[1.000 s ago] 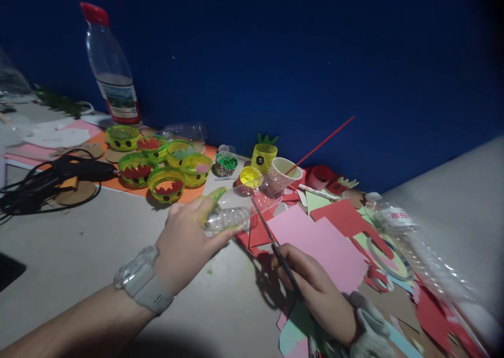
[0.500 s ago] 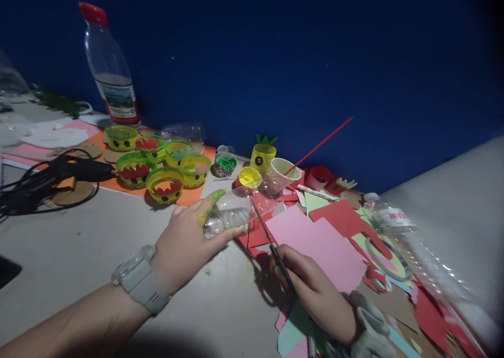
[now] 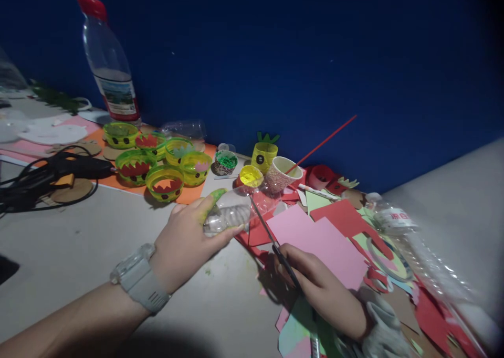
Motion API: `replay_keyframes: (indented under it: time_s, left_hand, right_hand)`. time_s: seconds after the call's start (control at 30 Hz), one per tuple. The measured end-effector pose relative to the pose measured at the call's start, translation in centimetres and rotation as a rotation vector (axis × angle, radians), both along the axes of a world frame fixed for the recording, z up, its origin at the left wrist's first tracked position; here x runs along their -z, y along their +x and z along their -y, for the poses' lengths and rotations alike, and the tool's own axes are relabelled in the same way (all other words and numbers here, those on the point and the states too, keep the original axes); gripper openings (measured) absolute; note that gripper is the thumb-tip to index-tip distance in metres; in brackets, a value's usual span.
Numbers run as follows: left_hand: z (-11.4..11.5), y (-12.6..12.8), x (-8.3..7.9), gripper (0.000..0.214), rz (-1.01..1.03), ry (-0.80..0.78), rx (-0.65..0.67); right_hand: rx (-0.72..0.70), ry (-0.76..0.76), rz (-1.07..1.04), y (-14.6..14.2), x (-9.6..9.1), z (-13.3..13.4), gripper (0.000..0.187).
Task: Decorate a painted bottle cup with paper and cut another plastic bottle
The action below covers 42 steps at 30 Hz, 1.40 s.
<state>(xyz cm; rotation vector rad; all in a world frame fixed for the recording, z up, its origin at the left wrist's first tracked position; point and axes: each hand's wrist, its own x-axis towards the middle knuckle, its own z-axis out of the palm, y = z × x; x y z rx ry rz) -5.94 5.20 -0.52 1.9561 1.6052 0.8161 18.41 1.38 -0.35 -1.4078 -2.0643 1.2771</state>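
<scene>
My left hand (image 3: 192, 227), with green paint on its finger and a grey watch on the wrist, grips a clear plastic bottle piece (image 3: 230, 213) lying on its side. My right hand (image 3: 311, 279) is closed around the dark handles of a pair of scissors (image 3: 261, 216). The blades reach the side of the bottle piece; whether they are inside the plastic I cannot tell. Just beyond the bottle piece stand a cup of yellow paint (image 3: 251, 176) and a patterned paper cup (image 3: 280, 177) with a red stick (image 3: 323, 144) in it.
Several green-yellow painted plastic cups (image 3: 165, 183) stand on orange paper at the left, by a black glue gun (image 3: 84, 165). A tall red-capped bottle (image 3: 110, 69) is behind them. Pink paper (image 3: 318, 242), red scraps and a clear bottle (image 3: 413, 242) cover the right side.
My right hand and the scissor handles have shifted slightly right and down. The blades remain at the bottle piece, and my left hand keeps its grip almost unmoved.
</scene>
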Motion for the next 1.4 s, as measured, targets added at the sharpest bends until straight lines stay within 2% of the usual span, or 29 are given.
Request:
replay_keyframes:
  time_s: [0.43,0.93,1.4]
  left_hand:
    - [0.03,-0.24,0.03,0.061,0.0,0.003,0.018]
    - [-0.05,-0.22,-0.17,0.059,0.003,0.04,0.022]
    - [0.0,-0.07,-0.38,0.06,-0.053,0.041,0.009]
  right_hand:
    - [0.052,-0.024,-0.026,-0.26,-0.17,0.21,0.03]
    - [0.07,0.01,0.016,-0.48,0.05,0.56,0.032]
    - [0.082,-0.031,-0.09,-0.45,0.61,0.56,0.03]
